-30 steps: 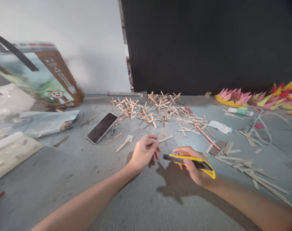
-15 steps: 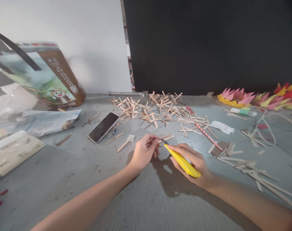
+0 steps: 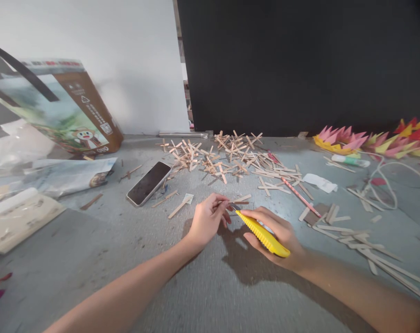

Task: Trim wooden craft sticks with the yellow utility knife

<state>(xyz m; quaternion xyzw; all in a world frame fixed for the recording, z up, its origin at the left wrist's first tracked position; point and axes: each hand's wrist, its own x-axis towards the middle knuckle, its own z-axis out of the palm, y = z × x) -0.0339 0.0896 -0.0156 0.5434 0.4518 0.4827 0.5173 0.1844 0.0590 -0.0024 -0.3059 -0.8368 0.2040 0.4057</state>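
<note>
My left hand (image 3: 207, 220) pinches a thin wooden stick (image 3: 238, 200) flat on the grey floor. My right hand (image 3: 278, 235) is wrapped round a yellow utility knife (image 3: 261, 233), its blade tip touching the stick just right of my left fingertips. Beyond them lies a spread of small wooden stick crosses (image 3: 227, 157).
A black phone (image 3: 149, 183) lies left of the pile. A tilted cardboard box (image 3: 60, 111) and plastic bags sit at far left. Loose long sticks (image 3: 365, 245), a pink pencil (image 3: 299, 194), a white cable (image 3: 383, 185) and folded paper flowers (image 3: 369, 141) are at right.
My right hand turned the knife from lying sideways to pointing forward and brought its blade against the stick. My left hand stayed almost still on the stick.
</note>
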